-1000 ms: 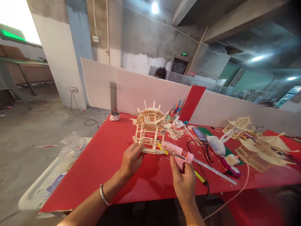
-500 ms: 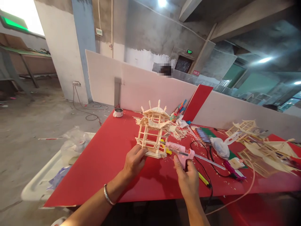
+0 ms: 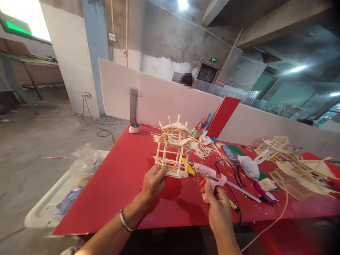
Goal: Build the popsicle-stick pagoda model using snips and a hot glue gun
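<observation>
A small pagoda model (image 3: 173, 152) built of thin wooden sticks stands upright over the red table, with two roof tiers and an open frame below. My left hand (image 3: 154, 182) is closed on its base at the lower left. In my right hand (image 3: 220, 203) is a pink hot glue gun (image 3: 212, 179), gripped by its handle. A long clear glue stick (image 3: 243, 193) juts from the gun's rear. The nozzle points left, close to the model's right side. Behind the nozzle lies a yellow tool (image 3: 190, 167), partly hidden.
The red table (image 3: 106, 191) carries loose sticks (image 3: 203, 150), a pen holder (image 3: 196, 133), a white cup (image 3: 134, 128), a plastic bag (image 3: 249, 167) and other stick models (image 3: 305, 168) at right. A power cord runs near my right hand. Beyond stands a white partition (image 3: 164, 95).
My right hand and the glue gun have shifted right and slightly down, drawing the nozzle away from the pagoda model. My left hand still holds the model in nearly the same place.
</observation>
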A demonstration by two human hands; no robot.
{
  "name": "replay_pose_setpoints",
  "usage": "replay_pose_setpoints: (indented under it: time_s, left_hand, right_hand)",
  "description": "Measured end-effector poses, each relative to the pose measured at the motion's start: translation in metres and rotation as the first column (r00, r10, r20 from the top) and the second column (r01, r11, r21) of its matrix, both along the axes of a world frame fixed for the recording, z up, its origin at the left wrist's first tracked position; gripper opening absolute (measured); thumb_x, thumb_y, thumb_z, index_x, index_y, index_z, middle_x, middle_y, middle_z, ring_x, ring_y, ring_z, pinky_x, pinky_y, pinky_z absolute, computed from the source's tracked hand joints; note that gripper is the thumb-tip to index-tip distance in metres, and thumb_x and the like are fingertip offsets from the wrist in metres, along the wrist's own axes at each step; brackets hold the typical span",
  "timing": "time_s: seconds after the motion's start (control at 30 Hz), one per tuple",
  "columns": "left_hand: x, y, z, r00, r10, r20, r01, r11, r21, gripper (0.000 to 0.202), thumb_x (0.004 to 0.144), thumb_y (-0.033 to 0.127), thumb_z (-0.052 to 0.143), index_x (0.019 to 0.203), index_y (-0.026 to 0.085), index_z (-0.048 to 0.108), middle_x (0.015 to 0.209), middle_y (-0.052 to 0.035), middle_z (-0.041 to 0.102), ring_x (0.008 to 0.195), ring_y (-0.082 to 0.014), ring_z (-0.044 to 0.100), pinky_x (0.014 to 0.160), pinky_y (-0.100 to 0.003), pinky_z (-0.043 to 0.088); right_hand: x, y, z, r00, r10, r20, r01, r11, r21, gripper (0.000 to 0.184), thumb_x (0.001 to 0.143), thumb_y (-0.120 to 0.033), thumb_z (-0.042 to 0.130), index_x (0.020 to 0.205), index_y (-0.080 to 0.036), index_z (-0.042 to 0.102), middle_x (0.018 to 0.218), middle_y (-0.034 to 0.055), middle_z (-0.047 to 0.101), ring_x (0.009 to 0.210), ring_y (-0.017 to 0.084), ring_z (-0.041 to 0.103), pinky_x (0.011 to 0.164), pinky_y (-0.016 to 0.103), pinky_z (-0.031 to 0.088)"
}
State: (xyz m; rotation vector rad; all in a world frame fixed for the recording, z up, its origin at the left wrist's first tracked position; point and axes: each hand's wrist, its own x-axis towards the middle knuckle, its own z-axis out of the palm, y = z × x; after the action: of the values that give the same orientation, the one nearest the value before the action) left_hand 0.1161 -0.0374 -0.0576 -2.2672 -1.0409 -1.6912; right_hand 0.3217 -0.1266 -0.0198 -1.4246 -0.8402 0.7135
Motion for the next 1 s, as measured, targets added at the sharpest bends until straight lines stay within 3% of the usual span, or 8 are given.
replay_pose_setpoints:
  time_s: [0.17, 0.33, 0.53, 0.77, 1.0]
  left_hand:
    - [0.000, 0.000, 0.000, 0.998, 0.042, -0.042, -0.042, 0.999, -0.007, 0.019, 0.090, 0.006, 0.048, 0.078, 0.019, 0.057, 0.066, 0.0002, 0.048, 0.060, -0.0135, 0.046, 0.055, -0.024, 0.033]
    - [-0.001, 0.002, -0.004, 0.998, 0.062, -0.012, -0.062, 0.998, -0.023, 0.018, 0.088, 0.006, 0.049, 0.081, 0.019, 0.060, 0.067, -0.0002, 0.052, 0.060, -0.0134, 0.050, 0.055, -0.022, 0.038]
    - [-0.002, 0.004, -0.001, 0.996, 0.005, 0.087, -0.004, 1.000, -0.011, 0.015, 0.087, 0.009, 0.053, 0.084, 0.020, 0.062, 0.072, -0.0011, 0.061, 0.063, -0.0119, 0.058, 0.058, -0.020, 0.045]
    - [-0.001, 0.006, 0.000, 0.967, -0.118, 0.226, 0.132, 0.990, -0.050, 0.011, 0.085, 0.009, 0.062, 0.084, 0.020, 0.064, 0.079, -0.0023, 0.068, 0.071, -0.0129, 0.066, 0.063, -0.021, 0.052]
    - [-0.001, 0.006, -0.001, 0.962, -0.120, 0.246, 0.140, 0.988, -0.066, 0.010, 0.084, 0.009, 0.064, 0.084, 0.020, 0.065, 0.081, -0.0029, 0.070, 0.075, -0.0137, 0.068, 0.066, -0.022, 0.053]
  right_hand:
    - [-0.001, 0.002, 0.002, 0.994, -0.019, 0.108, 0.023, 0.999, -0.033, 0.057, 0.070, -0.072, 0.067, 0.085, -0.017, 0.065, 0.072, 0.0030, 0.064, 0.067, 0.016, 0.055, 0.063, 0.028, 0.045]
    - [-0.001, -0.001, 0.000, 0.998, -0.001, 0.067, 0.001, 1.000, -0.001, 0.053, 0.076, -0.071, 0.063, 0.077, -0.018, 0.060, 0.065, -0.0003, 0.058, 0.058, 0.012, 0.049, 0.055, 0.024, 0.040]
    - [-0.003, -0.002, -0.001, 0.999, 0.028, 0.017, -0.029, 0.999, 0.036, 0.048, 0.080, -0.066, 0.063, 0.076, -0.019, 0.056, 0.067, -0.0003, 0.057, 0.060, 0.012, 0.050, 0.056, 0.023, 0.040]
    - [-0.010, 0.002, 0.017, 0.999, 0.021, 0.036, -0.023, 0.998, 0.067, 0.052, 0.079, -0.070, 0.061, 0.068, -0.020, 0.051, 0.059, -0.0026, 0.052, 0.050, 0.010, 0.042, 0.048, 0.023, 0.035]
    - [-0.008, 0.005, 0.014, 0.999, 0.026, 0.035, -0.027, 0.999, 0.038, 0.050, 0.080, -0.069, 0.060, 0.072, -0.021, 0.053, 0.060, -0.0032, 0.053, 0.057, 0.012, 0.049, 0.054, 0.023, 0.039]
